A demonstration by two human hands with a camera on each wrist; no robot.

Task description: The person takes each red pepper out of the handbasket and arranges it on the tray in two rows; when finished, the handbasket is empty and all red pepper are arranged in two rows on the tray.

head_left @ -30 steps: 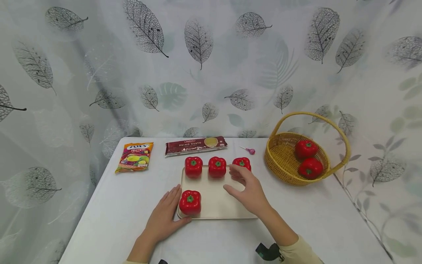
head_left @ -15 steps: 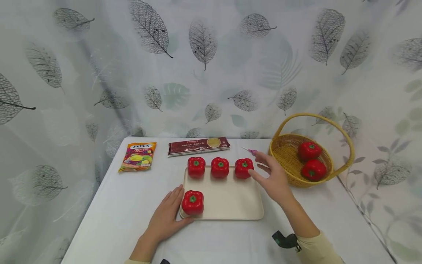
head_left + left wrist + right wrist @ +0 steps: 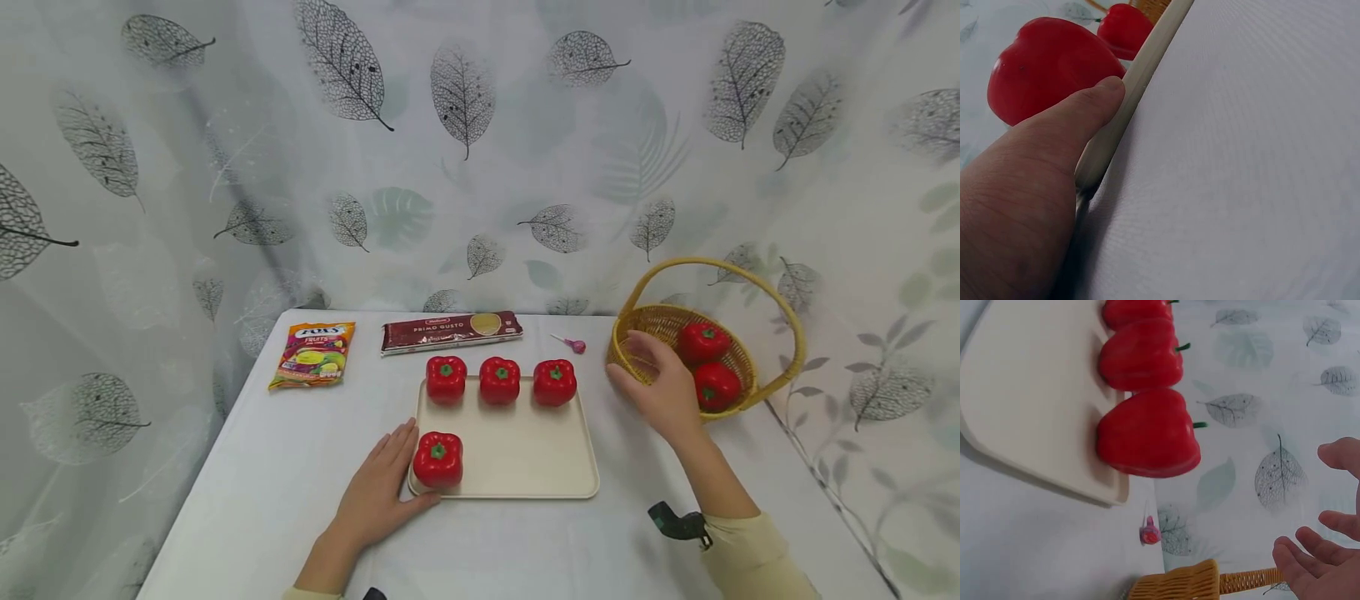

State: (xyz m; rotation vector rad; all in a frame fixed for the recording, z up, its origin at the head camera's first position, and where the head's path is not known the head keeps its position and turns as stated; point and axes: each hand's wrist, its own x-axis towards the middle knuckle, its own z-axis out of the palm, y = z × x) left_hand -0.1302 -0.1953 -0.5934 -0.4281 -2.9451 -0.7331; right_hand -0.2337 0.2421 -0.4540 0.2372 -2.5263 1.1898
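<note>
A cream tray (image 3: 525, 454) carries red bell peppers: one (image 3: 438, 460) at its front left corner, three in a row along the back, the rightmost pepper (image 3: 555, 382) at the back right corner. My left hand (image 3: 375, 500) lies along the tray's left side, fingers extended and thumb at the front rim; the left wrist view shows that thumb (image 3: 1094, 103) against the rim beside a pepper (image 3: 1047, 69). Over the left part of a yellow wicker basket (image 3: 660, 320), my right hand (image 3: 663, 392) holds nothing, thumb and fingers spread. Two more peppers (image 3: 705, 342) sit in the basket.
Behind the tray lie a long maroon biscuit pack (image 3: 450, 332) and a small pink lollipop (image 3: 577, 346). A Fox's candy bag (image 3: 312, 356) rests at the back left. The basket's tall handle (image 3: 712, 260) arches above it. A leaf-patterned curtain (image 3: 480, 167) hangs behind the white table.
My right hand has left the back right pepper on the tray and moved right to the basket. The left hand stays at the tray's left edge.
</note>
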